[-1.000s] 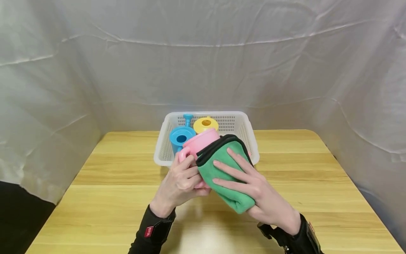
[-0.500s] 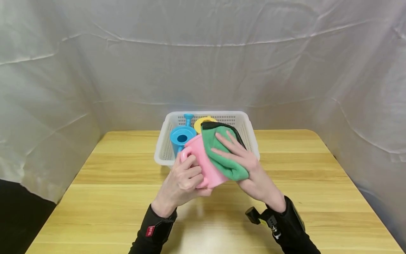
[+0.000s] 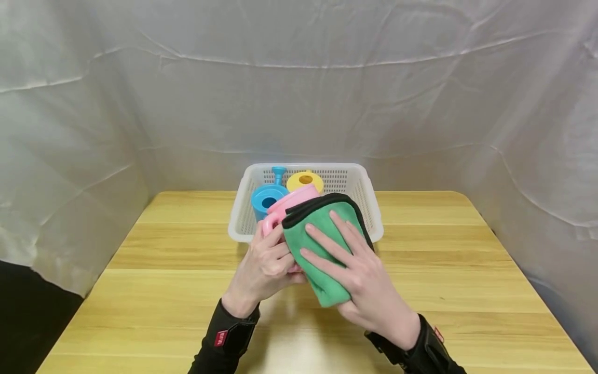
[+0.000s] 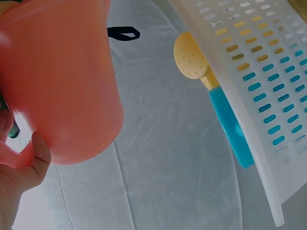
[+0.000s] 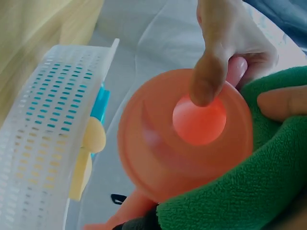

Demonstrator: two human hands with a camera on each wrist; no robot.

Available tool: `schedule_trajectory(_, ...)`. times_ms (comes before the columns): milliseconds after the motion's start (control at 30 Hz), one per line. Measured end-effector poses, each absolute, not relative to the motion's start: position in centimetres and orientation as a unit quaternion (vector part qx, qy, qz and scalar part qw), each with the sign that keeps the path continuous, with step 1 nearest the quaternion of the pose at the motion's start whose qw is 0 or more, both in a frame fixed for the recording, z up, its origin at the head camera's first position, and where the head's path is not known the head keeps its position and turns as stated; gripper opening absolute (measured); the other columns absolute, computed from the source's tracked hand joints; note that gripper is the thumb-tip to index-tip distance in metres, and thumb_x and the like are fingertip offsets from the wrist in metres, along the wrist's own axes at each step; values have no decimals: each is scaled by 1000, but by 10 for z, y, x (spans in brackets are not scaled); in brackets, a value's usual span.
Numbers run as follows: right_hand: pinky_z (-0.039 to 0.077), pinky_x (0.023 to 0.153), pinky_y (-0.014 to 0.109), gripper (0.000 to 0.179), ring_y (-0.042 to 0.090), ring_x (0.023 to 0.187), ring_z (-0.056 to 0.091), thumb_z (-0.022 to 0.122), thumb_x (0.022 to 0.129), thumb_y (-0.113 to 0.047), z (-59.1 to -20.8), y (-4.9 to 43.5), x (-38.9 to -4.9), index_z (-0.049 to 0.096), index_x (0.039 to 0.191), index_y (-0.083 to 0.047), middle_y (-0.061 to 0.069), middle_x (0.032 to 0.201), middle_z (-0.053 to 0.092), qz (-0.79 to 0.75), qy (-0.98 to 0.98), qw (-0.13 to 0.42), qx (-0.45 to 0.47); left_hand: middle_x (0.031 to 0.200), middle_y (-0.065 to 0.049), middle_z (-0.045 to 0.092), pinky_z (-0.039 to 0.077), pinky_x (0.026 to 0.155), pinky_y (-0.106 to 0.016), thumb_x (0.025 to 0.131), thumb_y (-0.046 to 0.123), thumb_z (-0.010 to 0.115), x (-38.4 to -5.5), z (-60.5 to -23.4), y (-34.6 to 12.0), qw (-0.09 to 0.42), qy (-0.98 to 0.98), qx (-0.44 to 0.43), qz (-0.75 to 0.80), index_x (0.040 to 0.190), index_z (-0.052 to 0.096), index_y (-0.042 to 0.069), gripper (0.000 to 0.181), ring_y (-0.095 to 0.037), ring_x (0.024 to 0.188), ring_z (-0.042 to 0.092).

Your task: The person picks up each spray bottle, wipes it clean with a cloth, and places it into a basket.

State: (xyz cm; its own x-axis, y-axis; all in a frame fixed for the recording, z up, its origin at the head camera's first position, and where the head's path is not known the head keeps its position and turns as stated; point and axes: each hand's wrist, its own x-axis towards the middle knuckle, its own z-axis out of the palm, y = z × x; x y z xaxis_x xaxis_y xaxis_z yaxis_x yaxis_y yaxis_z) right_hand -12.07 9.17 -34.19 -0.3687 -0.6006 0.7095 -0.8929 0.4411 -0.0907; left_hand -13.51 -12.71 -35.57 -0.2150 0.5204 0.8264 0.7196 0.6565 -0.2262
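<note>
My left hand [image 3: 263,265] grips the handle of a pink watering can [image 3: 299,196], which is tilted in front of the basket. In the left wrist view the smooth body of the watering can [image 4: 67,81] shows. My right hand [image 3: 362,283] holds a folded green cloth [image 3: 317,285] with black edging against the can's side, fingers spread across it. The cloth hides most of the can in the head view. From the right wrist, the can's round end [image 5: 158,158] has a bright circle in it, and the left thumb [image 5: 208,81] lies beside that circle.
Behind the hands, a white perforated basket [image 3: 238,228] stands on the wooden table [image 3: 163,296]. Inside it are a blue watering can [image 3: 259,200] and a yellow watering can [image 3: 315,182]. Pale grey sheeting [image 3: 299,114] encloses the back and sides.
The right hand slid the cloth up and back along the pink can, baring its side, then came down again toward me and left. The left hand keeps its grip almost in place.
</note>
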Motion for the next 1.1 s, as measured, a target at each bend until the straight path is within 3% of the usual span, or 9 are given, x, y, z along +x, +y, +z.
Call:
schedule_trajectory(167, 33, 116, 62, 76, 39, 151, 31, 50, 64, 4, -334, 80, -132, 65, 135, -19, 7, 156, 48, 276, -808, 287, 435, 61, 7, 57, 47, 89, -42, 62, 33, 94, -136, -356, -125, 487, -768, -403, -102, 63, 59, 14, 40, -15, 87, 60)
schedule_trajectory(233, 34, 112, 67, 77, 38, 151, 31, 49, 64, 6, -330, 78, -136, 65, 135, -19, 5, 157, 47, 294, -810, 275, 426, 58, 6, 52, 47, 86, -41, 62, 25, 89, -136, -355, -124, 490, -767, -402, -101, 61, 58, 13, 34, -14, 79, 55)
schedule_trajectory(367, 34, 111, 69, 72, 37, 152, 30, 51, 68, 7, -326, 81, -138, 66, 133, -20, 5, 157, 47, 300, -807, 260, 437, 58, 6, 53, 48, 85, -41, 59, 24, 88, -137, -354, -124, 494, -768, -396, -101, 59, 56, 13, 34, -14, 78, 55)
schedule_trajectory(533, 29, 120, 59, 71, 38, 153, 28, 54, 65, 7, -333, 94, -132, 68, 130, -20, 6, 153, 52, 264, -789, 266, 487, 71, 6, 69, 48, 87, -44, 56, 35, 96, -136, -355, -127, 491, -775, -384, -103, 64, 62, 15, 40, -20, 94, 62)
schedule_trajectory(633, 22, 126, 50, 80, 38, 153, 28, 47, 58, 10, -336, 101, -129, 67, 130, -20, 7, 152, 53, 272, -777, 264, 502, 70, 5, 68, 46, 83, -42, 54, 38, 97, -136, -355, -128, 493, -782, -369, -98, 64, 62, 14, 43, -21, 91, 59)
schedule_trajectory(733, 22, 127, 49, 69, 36, 149, 37, 45, 67, 15, -335, 102, -131, 67, 128, -10, 10, 147, 58, 354, -738, 280, 502, 61, 5, 58, 45, 82, -42, 60, 35, 95, -136, -354, -127, 493, -786, -357, -103, 61, 56, 13, 45, -20, 80, 52)
schedule_trajectory(867, 38, 119, 39, 41, 26, 135, 56, 51, 89, 14, -333, 101, -134, 63, 127, 5, 11, 136, 65, 550, -618, 344, 444, 57, 3, 49, 46, 90, -44, 67, 39, 92, -134, -353, -127, 482, -794, -347, -130, 61, 50, 13, 49, -19, 73, 47)
schedule_trajectory(1000, 50, 105, 28, 29, 20, 116, 66, 52, 95, 14, -327, 105, -132, 65, 121, 10, 11, 122, 71, 736, -452, 401, 305, 66, 3, 55, 44, 91, -44, 80, 49, 79, -132, -354, -127, 448, -819, -324, -156, 69, 56, 13, 44, -20, 80, 49)
schedule_trajectory(1100, 53, 101, 32, 26, 26, 108, 68, 51, 93, 19, -319, 107, -132, 63, 115, 14, 18, 116, 71, 826, -322, 402, 229, 73, 2, 57, 43, 85, -41, 90, 50, 65, -132, -355, -128, 423, -836, -302, -177, 76, 57, 12, 41, -20, 83, 49)
